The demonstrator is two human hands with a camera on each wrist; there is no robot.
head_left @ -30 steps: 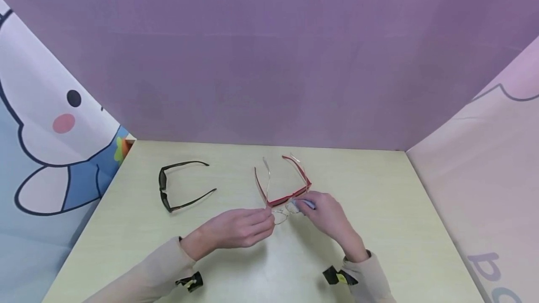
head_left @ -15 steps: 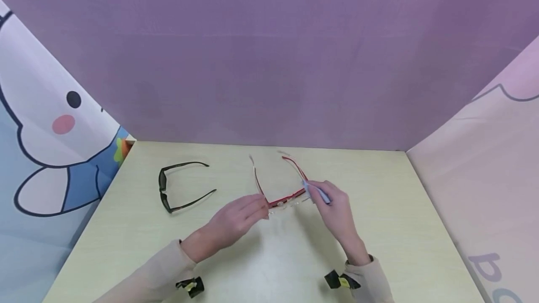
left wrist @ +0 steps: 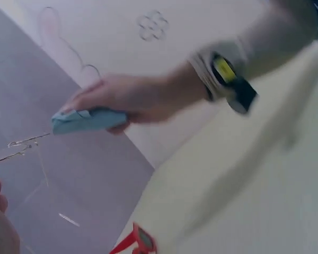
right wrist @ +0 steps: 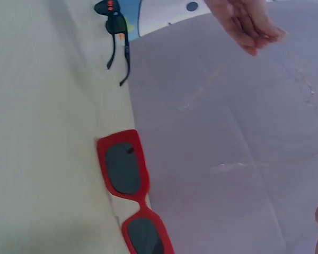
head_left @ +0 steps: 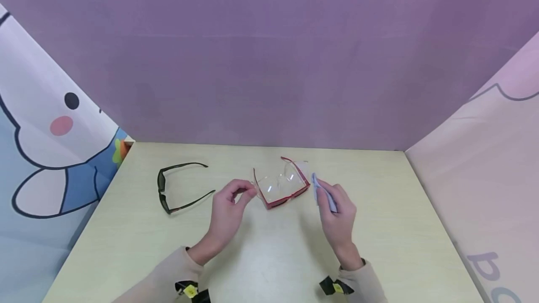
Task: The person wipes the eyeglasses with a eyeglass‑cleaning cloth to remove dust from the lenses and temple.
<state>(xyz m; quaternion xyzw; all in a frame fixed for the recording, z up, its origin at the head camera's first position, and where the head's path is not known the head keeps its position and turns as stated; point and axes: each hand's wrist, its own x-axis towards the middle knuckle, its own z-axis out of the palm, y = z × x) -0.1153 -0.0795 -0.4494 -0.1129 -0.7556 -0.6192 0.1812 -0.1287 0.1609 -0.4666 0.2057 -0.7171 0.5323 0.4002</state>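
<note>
My left hand (head_left: 227,209) pinches a pair of thin-rimmed clear eyeglasses (head_left: 271,186) at their left side. They are raised, and in the head view their lenses overlap a pair of red sunglasses (head_left: 280,202). Folded in my right hand (head_left: 338,216) is a light blue cloth (head_left: 330,200), held just to the right of the eyeglasses. From the left wrist, the cloth (left wrist: 87,120) shows close to one end of the wire frame (left wrist: 26,143). The red sunglasses (right wrist: 124,166) stand on the table with their temples unfolded.
Black sunglasses (head_left: 163,191) lie on the left of the pale table (head_left: 269,265), temples spread toward the right. A purple panel (head_left: 269,60) rises behind the table's far edge, and printed cloth panels (head_left: 42,153) flank both sides.
My left hand has moved left and turned, tilting the eyeglasses so their lenses now show above the red sunglasses. My right hand has drawn to the right with the cloth, away from the lenses.
</note>
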